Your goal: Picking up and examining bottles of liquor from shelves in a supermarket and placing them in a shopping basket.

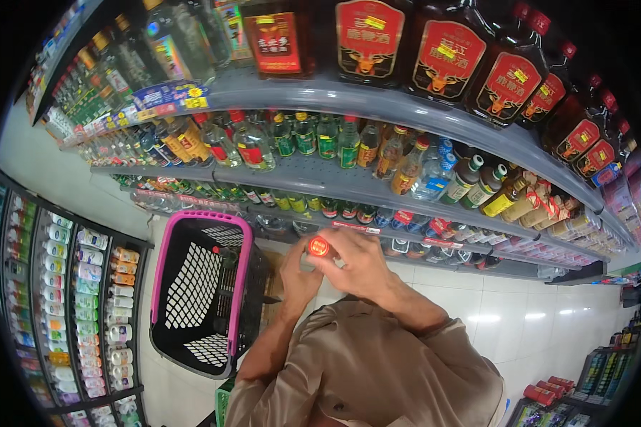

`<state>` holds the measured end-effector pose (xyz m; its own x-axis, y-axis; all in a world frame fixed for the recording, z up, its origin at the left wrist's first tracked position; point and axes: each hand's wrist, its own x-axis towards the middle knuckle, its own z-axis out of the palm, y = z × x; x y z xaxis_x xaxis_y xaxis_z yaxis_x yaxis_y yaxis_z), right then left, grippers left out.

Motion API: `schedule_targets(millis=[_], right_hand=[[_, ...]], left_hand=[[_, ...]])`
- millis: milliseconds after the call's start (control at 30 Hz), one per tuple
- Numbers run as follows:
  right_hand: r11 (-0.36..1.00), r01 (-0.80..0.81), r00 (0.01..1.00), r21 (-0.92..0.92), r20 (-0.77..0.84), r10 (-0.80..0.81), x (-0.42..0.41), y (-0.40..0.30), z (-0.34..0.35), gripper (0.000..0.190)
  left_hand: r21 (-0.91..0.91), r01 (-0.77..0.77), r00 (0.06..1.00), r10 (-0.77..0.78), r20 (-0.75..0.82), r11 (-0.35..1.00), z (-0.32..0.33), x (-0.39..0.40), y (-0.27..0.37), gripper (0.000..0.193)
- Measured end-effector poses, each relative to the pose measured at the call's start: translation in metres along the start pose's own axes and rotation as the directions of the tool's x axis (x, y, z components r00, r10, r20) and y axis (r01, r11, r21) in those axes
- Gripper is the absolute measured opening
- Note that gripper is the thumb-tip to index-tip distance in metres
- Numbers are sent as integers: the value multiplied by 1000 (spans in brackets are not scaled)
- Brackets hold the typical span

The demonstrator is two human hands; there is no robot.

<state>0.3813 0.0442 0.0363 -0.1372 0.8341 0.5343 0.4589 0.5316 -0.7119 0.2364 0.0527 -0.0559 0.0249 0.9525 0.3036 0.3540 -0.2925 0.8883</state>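
Both hands are together in front of my chest, around a bottle whose red cap (319, 246) faces up at me. My right hand (359, 261) curls around it from the right, fingers by the cap. From the other side, my left hand (299, 272) holds it with thumb and fingers. The bottle's body is mostly hidden under the cap and hands. Left of me stands a black plastic shopping basket (184, 341) with a pink handle (244, 299). A clear bottle with a red cap (227, 257) is at the basket's far right side.
Curved liquor shelves (299, 168) span the front, crowded with bottles. Large dark bottles with red labels (370, 40) stand on the upper shelf. To the left is a rack (69, 299) of toiletry bottles. Behind the basket sits a cardboard box (273, 277). Pale tiles (448, 291) cover the floor.
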Motion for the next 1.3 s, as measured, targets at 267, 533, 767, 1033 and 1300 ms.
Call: schedule_targets(millis=[267,533,767,1033,1300], right_hand=[[996,-90,989,-21,-118,87,45,79,-51,41],[960,-277,961,-22,-27,277,2,152,-56,37],[951,-309,951,-3,-15,309,-25,194,-40,27],[932,-359,932,48,-31,361,-26,207,-41,23],[903,-422,906,85,8,423,-29,218,-35,22]], left_hand=[[-14,31,999,-31,-11,999,90,88,-11,53],[-152,140,989,-133,59,978,124,139,11,38],[-251,76,996,-60,73,965,147,155,-6,42],[-304,117,989,-82,125,946,153,160,-27,47],[-329,180,978,-131,165,927,155,161,-42,48]])
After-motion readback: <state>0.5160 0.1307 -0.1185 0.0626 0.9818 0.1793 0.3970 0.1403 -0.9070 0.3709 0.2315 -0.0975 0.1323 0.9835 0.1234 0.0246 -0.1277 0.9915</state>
